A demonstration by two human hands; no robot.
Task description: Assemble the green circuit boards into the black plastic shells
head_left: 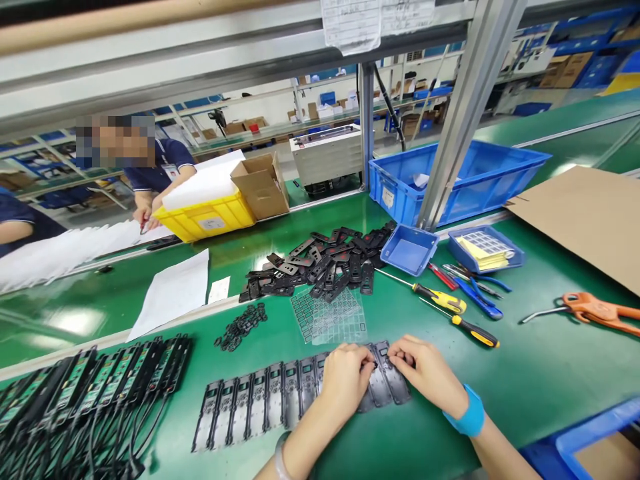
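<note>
A row of black plastic housings lies side by side on the green bench, open faces up. My left hand rests over the row's right part, thumb and forefinger pinched at a small black part. The fingertips hide most of that part. My right hand, with a blue band at the wrist, has its fingers closed at the top of the rightmost housing. Whatever it may hold there is hidden. Beyond the row lie a pile of small black rings and clear sheets with a grid of outlines.
Black covers are heaped behind the sheets. Screwdrivers, pliers and an orange air gun lie to the right. Units with green circuit boards and cables fill the left. A co-worker works across the bench.
</note>
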